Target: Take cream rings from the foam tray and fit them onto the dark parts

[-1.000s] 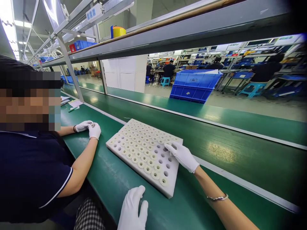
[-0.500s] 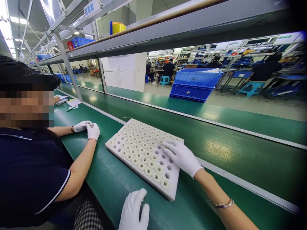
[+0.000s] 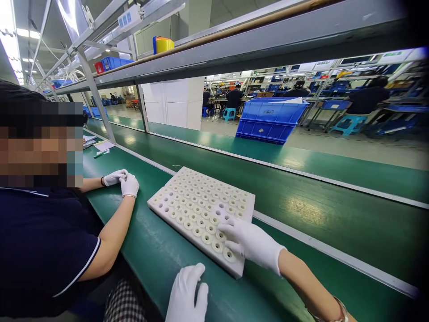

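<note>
A white foam tray (image 3: 157,206) lies on the green bench, with rows of pale ring-shaped parts (image 3: 229,255) seated in it. Several of its holes (image 3: 219,206) have no ring. Over the tray's near right part hovers my right hand (image 3: 254,241) in a white glove, fingers curved and thumb apart, close to the rings there; I see nothing between the fingertips. It covers some of the holes and rings. My left hand (image 3: 187,293), also gloved, rests on the bench in front of the tray, fingers loosely bent, thumb apart, holding nothing.
At my left sits a co-worker whose gloved hands (image 3: 124,181) are together on the bench. Behind the tray run a metal strip (image 3: 301,235) and a green belt-like surface (image 3: 214,165). Blue crates (image 3: 268,120) stand beyond. A shelf (image 3: 214,56) crosses overhead.
My right hand has moved from the tray's right middle toward its near right corner, and rings now show in the far right holes it was beside. My left hand stays put.
</note>
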The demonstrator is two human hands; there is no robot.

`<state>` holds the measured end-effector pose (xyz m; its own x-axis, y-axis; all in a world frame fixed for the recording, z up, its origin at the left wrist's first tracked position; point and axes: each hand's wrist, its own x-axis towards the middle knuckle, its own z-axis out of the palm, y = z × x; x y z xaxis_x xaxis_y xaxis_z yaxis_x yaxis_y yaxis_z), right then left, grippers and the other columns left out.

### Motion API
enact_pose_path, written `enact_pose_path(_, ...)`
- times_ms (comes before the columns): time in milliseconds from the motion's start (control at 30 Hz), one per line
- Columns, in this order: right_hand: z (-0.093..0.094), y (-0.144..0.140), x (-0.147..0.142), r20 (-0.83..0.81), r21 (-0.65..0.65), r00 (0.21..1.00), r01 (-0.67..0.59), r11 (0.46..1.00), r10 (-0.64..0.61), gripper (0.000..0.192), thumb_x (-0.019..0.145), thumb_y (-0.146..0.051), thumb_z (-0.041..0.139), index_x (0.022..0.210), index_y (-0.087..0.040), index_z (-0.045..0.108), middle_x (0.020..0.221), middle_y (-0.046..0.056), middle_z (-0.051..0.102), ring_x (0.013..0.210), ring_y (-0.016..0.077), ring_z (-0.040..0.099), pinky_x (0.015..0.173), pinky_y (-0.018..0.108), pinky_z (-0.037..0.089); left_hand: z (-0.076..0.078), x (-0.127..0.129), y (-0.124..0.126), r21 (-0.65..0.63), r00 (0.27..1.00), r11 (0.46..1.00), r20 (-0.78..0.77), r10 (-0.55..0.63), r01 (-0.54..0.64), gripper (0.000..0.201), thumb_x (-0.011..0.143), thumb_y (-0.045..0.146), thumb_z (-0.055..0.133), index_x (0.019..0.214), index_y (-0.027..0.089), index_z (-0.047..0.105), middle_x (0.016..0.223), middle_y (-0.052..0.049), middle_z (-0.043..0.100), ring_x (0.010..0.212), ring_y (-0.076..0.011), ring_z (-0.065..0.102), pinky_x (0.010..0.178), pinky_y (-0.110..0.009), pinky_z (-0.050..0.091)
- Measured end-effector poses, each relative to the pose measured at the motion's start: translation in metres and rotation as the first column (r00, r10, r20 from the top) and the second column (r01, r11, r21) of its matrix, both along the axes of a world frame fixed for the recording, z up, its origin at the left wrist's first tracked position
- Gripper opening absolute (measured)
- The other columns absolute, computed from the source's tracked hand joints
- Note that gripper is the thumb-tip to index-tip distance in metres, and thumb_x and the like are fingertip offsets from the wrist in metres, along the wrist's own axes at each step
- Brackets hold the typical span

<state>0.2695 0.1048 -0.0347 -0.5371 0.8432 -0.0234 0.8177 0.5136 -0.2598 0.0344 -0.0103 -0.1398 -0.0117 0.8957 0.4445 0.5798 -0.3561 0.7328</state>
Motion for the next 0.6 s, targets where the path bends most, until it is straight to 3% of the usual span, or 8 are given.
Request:
enact_pose_path(100,-0.005,0.002,-0.002,-0.039,-0.005,0.999,0.001,1.000,-0.001,0.032,0.088,-0.027,0.057,0.118,-0.023,0.069,0.112,0.009,0.062,0.092,0.0228,0.061,0.074,0.031,0.048,-0.002,0.002,-0.001,-0.025,1.000,1.000,-0.020,-0.013,0.013,0.032,0.092,0.023,0.053,0.121,0.028,0.067,0.107,-0.006,0.068,0.094,-0.0219,0.068,0.085,-0.038,0.059)
enact_pose_path(233,-0.014,0.011,-0.003,-0.070,0.042,0.997,-0.008,0.999,0.011,0.026,0.079,-0.024,0.061,0.102,-0.015,0.069,0.096,0.009,0.062,0.079,0.0195,0.059,0.066,0.029,0.045,-0.001,0.003,-0.001,-0.158,0.996,0.985,-0.050,-0.071,0.063,0.033,0.097,0.028,0.045,0.122,0.022,0.065,0.111,-0.010,0.066,0.099,-0.0240,0.062,0.091,-0.049,0.053)
enact_pose_path(333,-0.011,0.013,-0.001,-0.114,0.121,0.993,-0.001,0.993,0.015,0.018,0.075,-0.023,0.063,0.088,-0.011,0.064,0.084,0.008,0.060,0.068,0.0167,0.054,0.059,0.027,0.042,0.012,0.001,0.001,-0.290,0.989,0.946,0.027,-0.146,0.147,0.034,0.097,0.029,0.041,0.119,0.018,0.065,0.110,-0.010,0.063,0.100,-0.0221,0.060,0.094,-0.046,0.049)
enact_pose_path(433,0.005,0.000,0.000,-0.201,0.237,0.979,0.024,0.971,0.025,0.023,0.081,-0.030,0.059,0.092,-0.011,0.061,0.079,0.008,0.058,0.064,0.0164,0.053,0.057,0.028,0.042,0.037,0.001,0.001,-0.442,0.966,0.866,0.201,-0.161,0.236,0.036,0.100,0.037,0.040,0.117,0.019,0.066,0.112,-0.010,0.064,0.104,-0.0211,0.061,0.100,-0.042,0.046)
enact_pose_path(533,0.024,-0.027,-0.012,-0.282,0.372,0.955,0.022,0.928,0.091,0.027,0.086,-0.033,0.055,0.101,-0.011,0.058,0.086,0.010,0.059,0.071,0.0182,0.056,0.064,0.031,0.046,0.064,0.006,0.002,-0.489,0.865,0.764,0.469,-0.177,0.421,0.054,0.101,0.055,0.038,0.128,0.015,0.061,0.118,-0.013,0.065,0.105,-0.0221,0.063,0.100,-0.041,0.048)
enact_pose_path(600,0.033,-0.046,-0.027,-0.297,0.438,0.942,-0.011,0.899,0.156,0.020,0.086,-0.029,0.055,0.101,-0.015,0.057,0.088,0.009,0.061,0.075,0.0191,0.057,0.066,0.032,0.046,0.077,0.011,0.004,-0.398,0.718,0.720,0.667,-0.198,0.568,0.066,0.099,0.062,0.038,0.137,0.010,0.054,0.123,-0.018,0.063,0.105,-0.0242,0.064,0.097,-0.041,0.051)
